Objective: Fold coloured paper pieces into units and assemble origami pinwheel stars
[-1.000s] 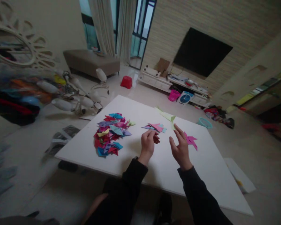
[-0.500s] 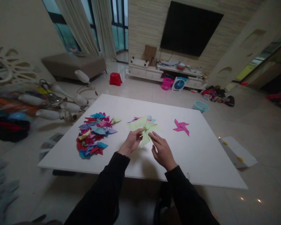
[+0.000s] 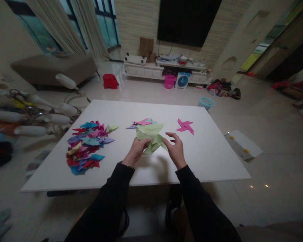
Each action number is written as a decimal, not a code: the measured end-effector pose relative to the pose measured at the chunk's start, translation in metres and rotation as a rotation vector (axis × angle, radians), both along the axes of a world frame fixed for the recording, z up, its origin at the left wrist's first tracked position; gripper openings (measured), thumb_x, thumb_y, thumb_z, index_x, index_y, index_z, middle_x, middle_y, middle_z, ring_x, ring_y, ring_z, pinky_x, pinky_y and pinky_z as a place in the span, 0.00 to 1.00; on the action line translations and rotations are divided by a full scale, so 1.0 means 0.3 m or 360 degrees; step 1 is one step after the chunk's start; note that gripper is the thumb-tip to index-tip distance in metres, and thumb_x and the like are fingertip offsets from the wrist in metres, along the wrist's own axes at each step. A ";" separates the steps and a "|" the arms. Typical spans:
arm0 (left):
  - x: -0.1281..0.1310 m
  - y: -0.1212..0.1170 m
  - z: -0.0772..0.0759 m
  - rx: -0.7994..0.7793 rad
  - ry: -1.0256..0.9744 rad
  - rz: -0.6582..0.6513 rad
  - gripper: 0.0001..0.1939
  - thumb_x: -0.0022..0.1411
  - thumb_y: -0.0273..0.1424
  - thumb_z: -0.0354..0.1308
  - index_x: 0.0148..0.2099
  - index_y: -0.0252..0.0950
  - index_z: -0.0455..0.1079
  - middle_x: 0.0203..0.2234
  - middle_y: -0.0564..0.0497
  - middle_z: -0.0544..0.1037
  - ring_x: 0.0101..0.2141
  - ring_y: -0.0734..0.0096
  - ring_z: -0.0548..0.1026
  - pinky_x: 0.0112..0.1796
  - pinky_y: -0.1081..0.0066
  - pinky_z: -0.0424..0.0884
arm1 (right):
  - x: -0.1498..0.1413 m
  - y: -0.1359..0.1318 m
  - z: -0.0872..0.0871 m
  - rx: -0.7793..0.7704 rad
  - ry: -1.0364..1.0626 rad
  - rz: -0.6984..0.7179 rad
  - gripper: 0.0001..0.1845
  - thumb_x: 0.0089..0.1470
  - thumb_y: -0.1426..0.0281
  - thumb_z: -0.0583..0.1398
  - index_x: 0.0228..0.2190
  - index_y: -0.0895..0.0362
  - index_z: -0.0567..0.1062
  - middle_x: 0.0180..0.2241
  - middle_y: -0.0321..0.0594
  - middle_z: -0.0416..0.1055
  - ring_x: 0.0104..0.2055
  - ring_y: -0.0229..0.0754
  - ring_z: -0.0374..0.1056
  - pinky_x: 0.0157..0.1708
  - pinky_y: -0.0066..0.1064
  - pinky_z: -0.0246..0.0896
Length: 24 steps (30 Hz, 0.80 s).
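Note:
A light green folded paper [image 3: 151, 136], with several pointed flaps, is held above the white table [image 3: 207, 158]. My left hand [image 3: 137, 149] pinches its left side, thumb on top. At its right edge, my right hand [image 3: 175, 149] grips a flap between thumb and a finger, the index finger raised. Just beyond the green paper lies a small stack of coloured folded papers [image 3: 142, 122]. A pink paper pinwheel shape [image 3: 185, 126] rests flat to the right.
Many coloured folded papers [image 3: 91, 144] are heaped on the table's left side. Past that edge stands a lamp with white arms [image 3: 55, 119]. On the floor are a red stool [image 3: 110, 81], a pink bucket [image 3: 169, 81] and a light blue basket [image 3: 206, 102].
The green paper has been turned and tilted in my hands. My right hand has gone from flat fingers beside it to pinching its right flap. The camera view has shifted.

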<state>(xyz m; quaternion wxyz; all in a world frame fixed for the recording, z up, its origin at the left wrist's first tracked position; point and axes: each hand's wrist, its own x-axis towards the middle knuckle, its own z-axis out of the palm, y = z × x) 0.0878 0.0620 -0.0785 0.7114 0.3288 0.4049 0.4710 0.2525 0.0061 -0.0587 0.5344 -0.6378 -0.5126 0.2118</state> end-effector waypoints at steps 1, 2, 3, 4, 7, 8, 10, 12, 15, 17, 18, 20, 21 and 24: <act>0.000 -0.006 -0.003 0.0003 0.0022 -0.0028 0.21 0.41 0.31 0.71 0.41 0.33 0.77 0.37 0.48 0.83 0.34 0.67 0.79 0.37 0.68 0.74 | 0.004 0.004 -0.006 -0.0091 0.0108 0.0044 0.18 0.52 0.60 0.65 0.43 0.55 0.77 0.45 0.46 0.78 0.48 0.50 0.72 0.45 0.42 0.66; -0.001 -0.011 -0.005 0.0006 0.0042 -0.0050 0.21 0.42 0.31 0.71 0.41 0.33 0.77 0.36 0.48 0.83 0.34 0.67 0.79 0.36 0.68 0.74 | 0.006 0.008 -0.013 -0.0163 0.0200 0.0093 0.18 0.50 0.59 0.66 0.42 0.55 0.77 0.43 0.46 0.78 0.46 0.50 0.73 0.44 0.41 0.67; -0.003 -0.015 -0.007 0.0011 0.0059 -0.0071 0.21 0.42 0.32 0.71 0.41 0.32 0.77 0.36 0.47 0.83 0.33 0.67 0.79 0.36 0.68 0.74 | 0.008 0.011 -0.021 -0.0215 0.0274 0.0132 0.18 0.49 0.59 0.66 0.40 0.56 0.77 0.40 0.45 0.78 0.43 0.49 0.73 0.42 0.40 0.67; -0.006 -0.019 -0.008 0.0020 0.0076 -0.0094 0.21 0.43 0.33 0.71 0.42 0.32 0.77 0.37 0.47 0.83 0.34 0.66 0.79 0.36 0.68 0.74 | 0.008 0.013 -0.028 -0.0247 0.0329 0.0153 0.18 0.48 0.60 0.67 0.39 0.56 0.78 0.37 0.44 0.78 0.40 0.48 0.74 0.40 0.39 0.67; -0.017 -0.027 -0.008 0.0098 0.0122 -0.0198 0.25 0.44 0.35 0.73 0.45 0.32 0.78 0.40 0.44 0.82 0.37 0.62 0.80 0.39 0.65 0.75 | 0.005 0.020 -0.044 -0.0252 0.0395 0.0166 0.14 0.46 0.62 0.67 0.35 0.56 0.79 0.32 0.42 0.78 0.34 0.45 0.73 0.36 0.36 0.67; -0.021 -0.028 -0.007 0.0141 0.0137 -0.0227 0.26 0.43 0.34 0.74 0.46 0.32 0.78 0.42 0.43 0.82 0.39 0.60 0.80 0.40 0.64 0.75 | 0.004 0.022 -0.048 -0.0245 0.0408 0.0173 0.13 0.46 0.62 0.67 0.34 0.56 0.79 0.31 0.41 0.78 0.33 0.44 0.72 0.36 0.35 0.67; -0.028 -0.027 -0.006 0.0223 0.0163 -0.0253 0.29 0.40 0.33 0.75 0.47 0.31 0.78 0.43 0.41 0.82 0.41 0.58 0.80 0.43 0.62 0.75 | 0.002 0.028 -0.053 -0.0239 0.0443 0.0195 0.13 0.45 0.62 0.68 0.32 0.56 0.79 0.30 0.41 0.78 0.32 0.43 0.72 0.35 0.34 0.67; -0.034 -0.024 -0.005 0.0269 0.0178 -0.0246 0.29 0.38 0.32 0.76 0.46 0.31 0.79 0.44 0.41 0.82 0.42 0.56 0.80 0.45 0.60 0.75 | -0.001 0.033 -0.054 -0.0247 0.0484 0.0214 0.13 0.44 0.62 0.68 0.32 0.56 0.79 0.30 0.41 0.78 0.31 0.43 0.71 0.34 0.34 0.67; -0.042 -0.016 -0.005 0.0293 0.0192 -0.0222 0.28 0.38 0.31 0.75 0.46 0.32 0.79 0.45 0.41 0.82 0.43 0.55 0.80 0.48 0.58 0.74 | -0.010 0.040 -0.045 -0.0249 0.0534 0.0209 0.14 0.43 0.61 0.69 0.31 0.56 0.79 0.29 0.39 0.78 0.31 0.42 0.71 0.34 0.33 0.66; -0.047 -0.013 -0.003 0.0296 0.0220 -0.0196 0.28 0.39 0.30 0.75 0.46 0.31 0.79 0.45 0.41 0.82 0.43 0.56 0.80 0.48 0.58 0.74 | -0.015 0.044 -0.033 -0.0220 0.0570 0.0175 0.12 0.43 0.61 0.69 0.29 0.56 0.79 0.28 0.38 0.77 0.31 0.42 0.70 0.35 0.33 0.65; -0.049 -0.012 -0.002 0.0288 0.0232 -0.0187 0.28 0.39 0.29 0.75 0.46 0.31 0.79 0.45 0.41 0.82 0.42 0.56 0.80 0.48 0.58 0.74 | -0.016 0.045 -0.026 -0.0213 0.0599 0.0152 0.12 0.44 0.60 0.68 0.28 0.56 0.79 0.27 0.38 0.77 0.32 0.42 0.70 0.35 0.33 0.64; -0.053 -0.012 0.001 0.0274 0.0240 -0.0183 0.26 0.40 0.29 0.74 0.45 0.31 0.79 0.44 0.41 0.82 0.41 0.57 0.80 0.46 0.60 0.75 | -0.016 0.046 -0.015 -0.0261 0.0691 0.0116 0.14 0.47 0.58 0.65 0.27 0.56 0.80 0.27 0.39 0.77 0.32 0.42 0.71 0.35 0.32 0.63; -0.055 -0.013 0.002 0.0267 0.0236 -0.0184 0.26 0.40 0.29 0.74 0.45 0.31 0.79 0.44 0.41 0.82 0.41 0.58 0.80 0.46 0.61 0.75 | -0.014 0.046 -0.012 -0.0311 0.0751 0.0108 0.15 0.48 0.56 0.65 0.27 0.56 0.80 0.27 0.39 0.77 0.32 0.42 0.71 0.34 0.32 0.62; -0.058 -0.018 0.008 0.0255 0.0218 -0.0216 0.26 0.39 0.28 0.74 0.45 0.32 0.79 0.44 0.41 0.82 0.41 0.58 0.81 0.45 0.61 0.75 | -0.007 0.045 -0.011 -0.0417 0.0928 0.0109 0.16 0.47 0.55 0.66 0.29 0.56 0.80 0.29 0.40 0.79 0.32 0.42 0.72 0.32 0.31 0.60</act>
